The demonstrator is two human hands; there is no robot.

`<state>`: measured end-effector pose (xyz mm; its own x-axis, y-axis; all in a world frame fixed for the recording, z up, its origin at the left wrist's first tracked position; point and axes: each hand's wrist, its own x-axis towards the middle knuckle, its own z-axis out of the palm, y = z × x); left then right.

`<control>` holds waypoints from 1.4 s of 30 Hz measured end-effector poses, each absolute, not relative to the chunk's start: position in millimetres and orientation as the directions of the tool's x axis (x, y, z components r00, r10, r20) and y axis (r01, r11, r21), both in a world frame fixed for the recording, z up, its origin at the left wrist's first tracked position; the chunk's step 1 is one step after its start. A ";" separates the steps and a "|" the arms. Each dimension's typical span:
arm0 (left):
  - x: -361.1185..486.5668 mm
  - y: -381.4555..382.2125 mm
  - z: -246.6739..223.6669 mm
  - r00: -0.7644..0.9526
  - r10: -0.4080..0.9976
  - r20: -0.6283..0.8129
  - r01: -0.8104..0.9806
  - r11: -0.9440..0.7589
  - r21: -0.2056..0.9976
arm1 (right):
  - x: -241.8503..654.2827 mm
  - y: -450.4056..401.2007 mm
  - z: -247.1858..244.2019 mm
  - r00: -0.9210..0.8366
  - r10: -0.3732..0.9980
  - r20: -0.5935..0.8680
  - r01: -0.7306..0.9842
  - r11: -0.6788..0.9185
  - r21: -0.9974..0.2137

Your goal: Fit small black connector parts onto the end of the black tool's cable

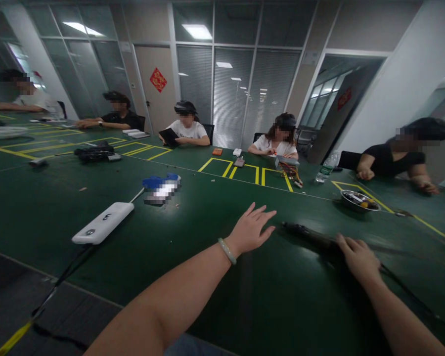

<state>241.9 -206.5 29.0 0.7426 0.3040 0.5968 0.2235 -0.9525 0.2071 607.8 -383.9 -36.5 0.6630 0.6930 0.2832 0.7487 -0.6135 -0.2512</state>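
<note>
My left hand (251, 228), with a pale bracelet at the wrist, has its fingers spread above the green table (207, 217) and holds nothing. To its right lies a long dark tool (311, 237) with a narrow tip pointing left and a cord at its other end. My right hand (359, 257) rests over the thick end of this tool, fingers bent around it; the fingertips are partly hidden.
Left lie a white power bank (104, 222) marked 3, a phone (163, 192) by a blue item and black cables (94, 153). Right are a metal bowl (359, 201) and a water bottle (327, 167). Several people with headsets sit across the table.
</note>
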 end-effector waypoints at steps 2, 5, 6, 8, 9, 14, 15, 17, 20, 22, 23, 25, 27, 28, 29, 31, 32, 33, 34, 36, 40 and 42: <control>240.1 -210.7 31.5 0.737 0.265 0.621 0.195 -0.964 0.180 | 542.4 -341.3 -27.4 0.588 0.769 0.249 0.799 -0.507 -0.322; 238.7 -212.4 31.3 0.726 0.269 0.632 0.215 -0.963 0.163 | 452.6 -289.4 -22.6 0.433 0.859 0.274 0.868 -0.315 -0.382; 238.5 -211.1 30.0 0.719 0.294 0.630 0.243 -0.955 0.169 | 428.2 -276.7 -23.3 0.389 0.879 0.276 0.878 -0.263 -0.401; 237.4 -205.8 26.3 0.700 0.363 0.615 0.312 -0.930 0.194 | 391.3 -259.5 -25.8 0.321 0.903 0.286 0.877 -0.170 -0.450; 236.2 -202.3 24.3 0.691 0.397 0.604 0.342 -0.916 0.211 | 379.3 -255.2 -26.6 0.290 0.912 0.290 0.867 -0.122 -0.484; 226.6 -188.5 20.2 0.724 0.441 0.531 0.339 -0.897 0.283 | 375.4 -274.3 -14.8 0.195 0.884 0.425 0.782 0.122 -0.612; 225.7 -188.1 20.2 0.743 0.428 0.514 0.321 -0.903 0.287 | 381.5 -283.8 -10.0 0.196 0.867 0.458 0.797 0.130 -0.589; 226.3 -189.3 19.7 0.781 0.387 0.491 0.278 -0.918 0.282 | 395.5 -303.3 -1.0 0.205 0.853 0.480 0.858 0.079 -0.508; 232.0 -192.4 14.9 0.830 0.311 0.464 0.214 -0.944 0.250 | 417.9 -326.3 8.0 0.241 0.902 0.359 0.919 -0.093 -0.382; 236.8 -193.1 9.7 0.847 0.295 0.442 0.216 -0.951 0.220 | 432.7 -335.4 11.5 0.266 0.943 0.201 0.925 -0.192 -0.327; 239.0 -192.9 7.2 0.853 0.298 0.429 0.228 -0.951 0.208 | 439.5 -338.5 13.0 0.267 0.956 0.117 0.923 -0.219 -0.316; 242.3 -192.0 4.0 0.859 0.309 0.408 0.251 -0.949 0.191 | 450.6 -342.8 16.2 0.233 0.972 -0.022 0.918 -0.228 -0.324; 243.9 -191.1 4.0 0.865 0.310 0.395 0.259 -0.949 0.179 | 456.1 -345.0 19.4 0.182 0.979 -0.095 0.918 -0.204 -0.340; 243.8 -190.8 5.3 0.869 0.307 0.387 0.257 -0.950 0.174 | 456.5 -345.4 20.7 0.167 0.981 -0.103 0.919 -0.193 -0.345; 243.0 -190.4 7.4 0.874 0.304 0.379 0.257 -0.951 0.172 | 455.6 -345.2 21.6 0.168 0.981 -0.099 0.916 -0.193 -0.351; 239.0 -189.1 13.2 0.887 0.302 0.350 0.255 -0.951 0.173 | 450.7 -343.3 22.1 0.241 0.968 -0.074 0.893 -0.251 -0.375; 235.9 -188.2 16.6 0.894 0.303 0.329 0.257 -0.950 0.177 | 447.6 -341.8 21.7 0.311 0.949 -0.053 0.864 -0.306 -0.400; 232.1 -187.2 20.0 0.906 0.297 0.301 0.251 -0.951 0.182 | 444.5 -339.9 21.0 0.388 0.921 -0.029 0.824 -0.361 -0.436; 228.1 -186.4 23.2 0.920 0.284 0.269 0.238 -0.952 0.190 | 441.7 -337.7 19.9 0.463 0.886 0.003 0.779 -0.406 -0.479; 220.7 -186.1 28.3 0.933 0.282 0.224 0.238 -0.950 0.204 | 437.4 -333.3 17.4 0.564 0.822 0.077 0.710 -0.436 -0.553; 217.2 -194.3 29.3 0.926 0.309 0.218 0.272 -0.945 0.183 | 432.2 -326.3 12.3 0.538 0.833 0.129 0.705 -0.361 -0.610; 221.4 -200.7 26.1 0.912 0.325 0.249 0.291 -0.942 0.166 | 428.9 -324.8 10.2 0.467 0.881 0.072 0.696 -0.316 -0.645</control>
<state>221.4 -200.7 26.1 0.9122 0.3253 0.2492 0.2907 -0.9423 0.1659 428.9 -324.8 10.2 0.4672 0.8812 0.0718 0.6955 -0.3161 -0.6452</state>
